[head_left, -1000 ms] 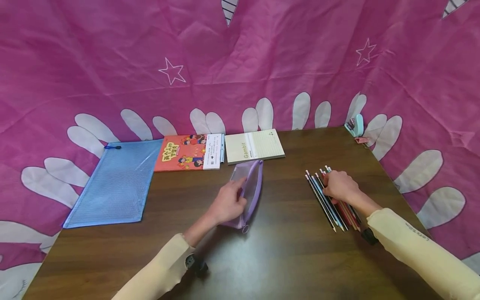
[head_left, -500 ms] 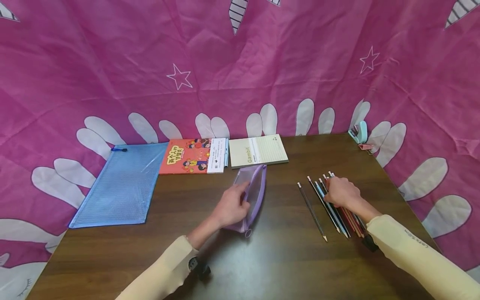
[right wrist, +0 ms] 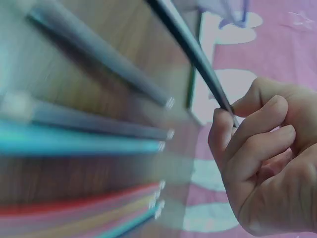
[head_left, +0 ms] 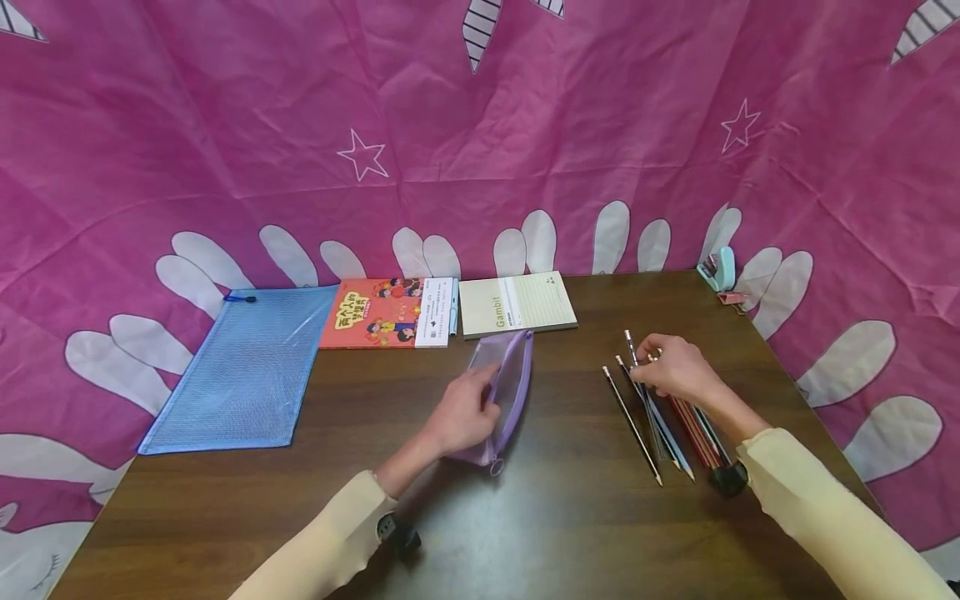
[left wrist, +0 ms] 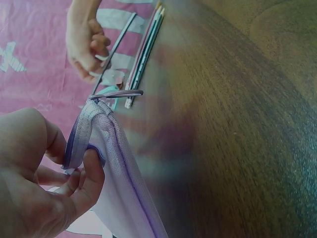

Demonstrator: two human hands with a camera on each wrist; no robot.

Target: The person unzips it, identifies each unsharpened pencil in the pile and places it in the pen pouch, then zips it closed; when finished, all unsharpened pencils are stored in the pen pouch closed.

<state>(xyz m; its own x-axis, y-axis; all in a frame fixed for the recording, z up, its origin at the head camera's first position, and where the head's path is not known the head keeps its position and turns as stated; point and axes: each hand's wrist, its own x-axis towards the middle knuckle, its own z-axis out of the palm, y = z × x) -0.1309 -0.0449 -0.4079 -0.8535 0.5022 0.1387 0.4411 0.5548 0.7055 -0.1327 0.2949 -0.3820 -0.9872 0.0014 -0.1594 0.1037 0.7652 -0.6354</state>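
My left hand (head_left: 459, 410) grips the edge of a purple mesh zip pouch (left wrist: 121, 168) near its zipper, with thumb and fingers pinching the fabric in the left wrist view. The pouch's mouth gapes on its right side in the head view. Over the pencils at the right, my right hand (head_left: 681, 371) pinches a dark pencil (right wrist: 190, 49) near its eraser end, tilted above the others. Beneath the hand lie several pencils, among them a blue pencil (head_left: 670, 437) and red pencils (head_left: 696, 433), partly covered by it. One black pencil (head_left: 632, 425) lies apart on their left.
A blue mesh zip folder (head_left: 240, 375) lies at the left of the wooden table (head_left: 570, 525). Along the back are a red picture book (head_left: 375, 312), a light blue pen (head_left: 453, 307) and a Gambit notebook (head_left: 540, 302). A mint stapler-like item (head_left: 723, 268) stands at the back right corner.
The black pencil has come apart from the bunch toward the left. My right hand has since lifted a dark pencil by its eraser end. My left hand stays on the pouch.
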